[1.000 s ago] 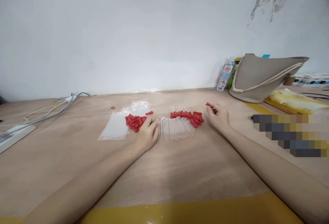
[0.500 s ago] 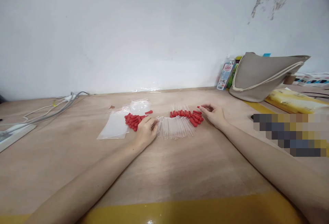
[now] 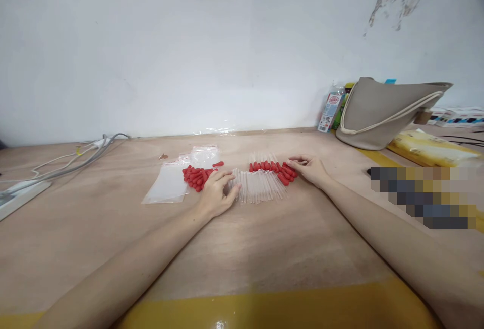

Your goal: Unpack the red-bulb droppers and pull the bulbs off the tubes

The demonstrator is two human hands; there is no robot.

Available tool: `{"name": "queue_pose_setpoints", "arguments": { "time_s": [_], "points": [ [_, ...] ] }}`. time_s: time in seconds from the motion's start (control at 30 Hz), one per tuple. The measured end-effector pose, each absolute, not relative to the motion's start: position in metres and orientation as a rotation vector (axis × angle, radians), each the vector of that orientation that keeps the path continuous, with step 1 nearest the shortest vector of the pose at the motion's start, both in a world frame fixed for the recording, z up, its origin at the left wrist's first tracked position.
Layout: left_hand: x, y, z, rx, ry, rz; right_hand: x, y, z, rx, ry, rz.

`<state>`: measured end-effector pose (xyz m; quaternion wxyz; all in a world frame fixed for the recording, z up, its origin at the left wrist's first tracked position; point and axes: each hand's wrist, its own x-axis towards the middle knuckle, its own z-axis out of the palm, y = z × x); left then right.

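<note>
A row of clear thin dropper tubes (image 3: 260,188) lies side by side in front of me, with several red rubber bulbs (image 3: 264,166) along their far ends. More clear tube ends stick out beyond the bulbs. My left hand (image 3: 218,193) rests at the left end of the tubes, thumb and fingers apart, holding nothing I can see. My right hand (image 3: 308,169) is at the right end of the red row, thumb and forefinger pinched at a bulb there; the fingertips partly hide it. Left of my left hand is a pile of red rubber bulbs (image 3: 194,178).
Clear zip bags (image 3: 166,185) lie left of the pile. One loose bulb (image 3: 218,163) sits behind it. Cables (image 3: 100,150) run at the far left. A grey bag (image 3: 385,112), a bottle (image 3: 330,110) and a yellow packet (image 3: 431,147) stand at the right by the wall.
My right hand has moved slightly left and down, bringing the red bulb it held to the others. My left hand's fingers have spread from a pinch.
</note>
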<state>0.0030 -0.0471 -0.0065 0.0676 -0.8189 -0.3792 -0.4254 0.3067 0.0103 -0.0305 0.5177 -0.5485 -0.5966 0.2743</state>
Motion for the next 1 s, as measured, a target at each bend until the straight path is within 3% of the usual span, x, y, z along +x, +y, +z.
{"name": "queue_pose_setpoints", "arguments": {
  "time_s": [0.27,0.53,1.0],
  "points": [
    [-0.006,-0.052,-0.002,-2.483,-1.246,-1.278,0.305,0.005,-0.021,-1.36,-1.477,0.408],
    [-0.006,-0.052,-0.002,-2.457,-1.223,-1.257,0.257,-0.017,0.023,-1.513,-2.077,-0.153],
    [-0.005,-0.055,0.001,-2.428,-1.185,-1.2,0.241,0.0,0.023,-1.471,-1.93,-0.147]
  ]
}}
